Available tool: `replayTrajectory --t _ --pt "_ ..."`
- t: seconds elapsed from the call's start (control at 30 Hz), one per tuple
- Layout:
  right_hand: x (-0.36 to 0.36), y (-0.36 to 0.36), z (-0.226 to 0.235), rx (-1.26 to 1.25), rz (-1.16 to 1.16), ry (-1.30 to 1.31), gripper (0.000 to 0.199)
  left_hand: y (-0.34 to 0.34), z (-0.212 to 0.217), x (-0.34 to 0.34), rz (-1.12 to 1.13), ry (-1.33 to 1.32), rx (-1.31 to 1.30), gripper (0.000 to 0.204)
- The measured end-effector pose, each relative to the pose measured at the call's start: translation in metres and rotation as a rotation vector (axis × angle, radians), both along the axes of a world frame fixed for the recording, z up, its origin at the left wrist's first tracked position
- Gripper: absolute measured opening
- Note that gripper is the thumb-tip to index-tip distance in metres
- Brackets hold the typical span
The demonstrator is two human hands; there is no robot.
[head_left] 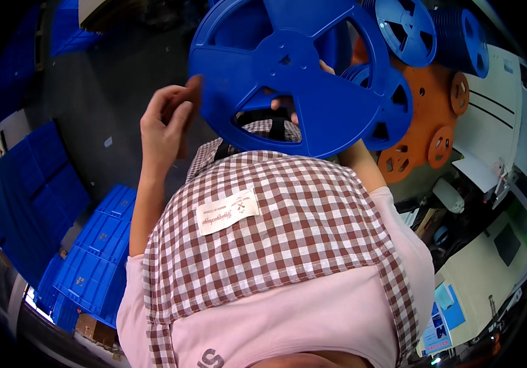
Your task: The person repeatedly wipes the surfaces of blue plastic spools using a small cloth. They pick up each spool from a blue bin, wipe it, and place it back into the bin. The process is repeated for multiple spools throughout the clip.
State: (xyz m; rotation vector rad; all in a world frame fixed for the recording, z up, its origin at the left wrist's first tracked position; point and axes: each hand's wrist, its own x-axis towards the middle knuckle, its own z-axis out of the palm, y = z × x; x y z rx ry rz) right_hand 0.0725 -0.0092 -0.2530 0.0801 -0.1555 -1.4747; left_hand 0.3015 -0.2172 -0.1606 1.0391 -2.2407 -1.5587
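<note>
Holding: a big blue reel (288,73), raised in front of the chest, fills the upper middle of the view.
Reel: round, flat, with a hub and broad spokes; open windows between the spokes show what lies behind.
Right hand: right hand (303,101) is behind the reel, mostly hidden; fingers (282,103) show through a lower window and another fingertip at the right of the hub, so it is clamped on the reel.
Left hand: left hand (166,122) is at the reel's left rim, fingers together and lightly bent; thumb tip touches the rim edge, but whether it grips the rim I cannot tell.
Second reel: a smaller blue reel (392,110) lies just behind the big one, at its right, partly covered.
Stack: more blue reels (435,30) stand at the top right.
Plate: an orange plate (432,122) with round cut-outs lies under those reels.
Apron: a brown-and-white checked apron (275,227) over a pink shirt (288,325) fills the lower middle.
Crates: blue crates (91,251) sit on the dark floor at lower left.
</note>
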Motion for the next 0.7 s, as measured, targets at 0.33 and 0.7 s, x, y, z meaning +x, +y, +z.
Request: replayTrajectory --t 0.33,0.7 --pt "-0.025 0.016 -0.029 0.970 -0.212 0.969 0.071 0.010 -0.113 0.008 0.228 -0.064 0.820 0.063" --pt "-0.057 0.013 -0.094 1.099 -0.353 1.418 0.029 0.020 -0.210 0.056 0.094 -0.365 0.331 0.049"
